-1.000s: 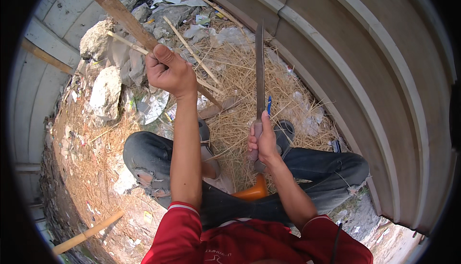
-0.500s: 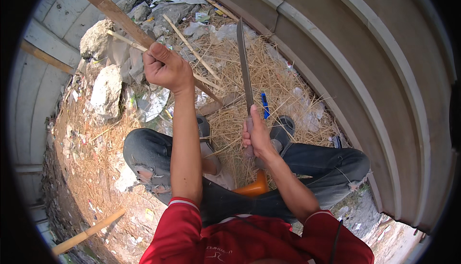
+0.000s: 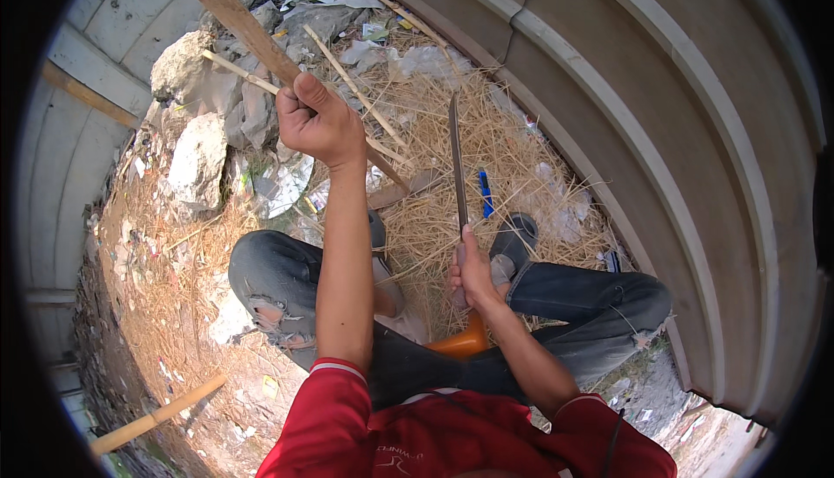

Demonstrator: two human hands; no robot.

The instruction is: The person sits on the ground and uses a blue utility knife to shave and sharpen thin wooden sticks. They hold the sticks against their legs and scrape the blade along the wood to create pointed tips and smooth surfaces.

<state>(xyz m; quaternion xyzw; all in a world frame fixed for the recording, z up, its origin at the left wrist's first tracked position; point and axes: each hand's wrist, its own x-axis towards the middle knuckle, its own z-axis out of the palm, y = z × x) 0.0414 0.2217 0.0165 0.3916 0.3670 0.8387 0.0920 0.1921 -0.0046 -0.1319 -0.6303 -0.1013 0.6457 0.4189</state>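
Thumb-up left grip around slat

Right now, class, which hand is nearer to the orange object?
Right: the right hand, gripping the knife, is just beyond the orange object; the left hand, gripping the wooden pole, is farther forward and left.

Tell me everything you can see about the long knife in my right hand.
The long knife has a narrow, dark, metal-looking blade and a grey-brown handle whose material is unclear. Your right hand grips the handle, its thumb up near the blade's base. The blade points away from you, leaning slightly left, seen over straw. Whether they touch is unclear.
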